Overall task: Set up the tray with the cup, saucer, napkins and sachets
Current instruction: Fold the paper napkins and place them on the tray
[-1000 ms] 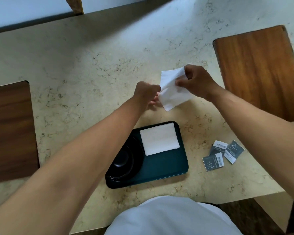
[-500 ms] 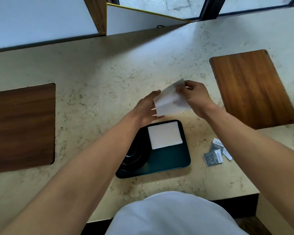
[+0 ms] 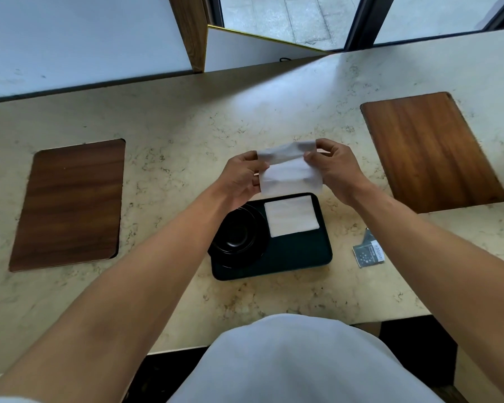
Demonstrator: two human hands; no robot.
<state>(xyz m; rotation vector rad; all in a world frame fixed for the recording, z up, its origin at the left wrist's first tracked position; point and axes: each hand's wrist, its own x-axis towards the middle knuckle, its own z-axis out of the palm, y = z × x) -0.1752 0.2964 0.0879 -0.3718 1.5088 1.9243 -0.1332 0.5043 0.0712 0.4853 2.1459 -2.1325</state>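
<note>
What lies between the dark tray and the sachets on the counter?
Only bare counter shows in the head view between the tray and the sachets; the right forearm passes above the sachets.

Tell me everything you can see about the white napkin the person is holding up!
The held napkin is thin, soft white paper, partly folded: its top edge curls over into a band while the rest hangs down flat. The left hand pinches its left side and the right hand pinches its top right corner. It is held in the air above the far edge of the tray, touching only the fingers.
</note>
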